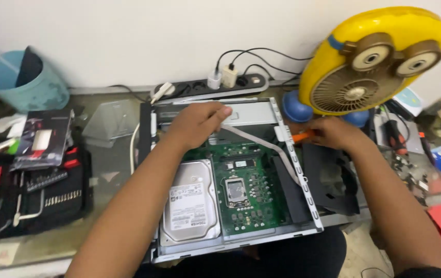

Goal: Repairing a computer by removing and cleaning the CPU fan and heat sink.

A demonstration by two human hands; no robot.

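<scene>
Surface (112, 164): grey, cluttered, runs along a white wall.

Open computer chassis (292, 170): largest item, metal frame, sits at the middle of the near edge of the surface. Inside it, a green motherboard (251, 190) on the right half, with 1 square processor socket (235, 191) near the board's centre. A silver hard drive (192, 203) lies flat in the left half, just beside the board. A flat white ribbon cable (261, 144) crosses the far part of the chassis toward its right wall.

Yellow desk fan (375, 56): stands on blue feet at the far right of the surface, near the wall.

Black tool kit (30, 193): lies open at the left edge, rows of bits showing.

Teal bucket (22, 82): far left corner.

Black power strip (207, 85): along the far edge, behind the chassis, 2 white plugs seated in it.

Left hand (197, 123): fingers curled narrow over the far end of the chassis, fingertips touching the ribbon cable there; whether it pinches the cable I cannot tell.

Right hand (334, 133): closed round an orange-handled tool (303, 137), tip pointing at the right wall of the chassis near its far corner. Contact of tip and metal not resolvable.
</scene>
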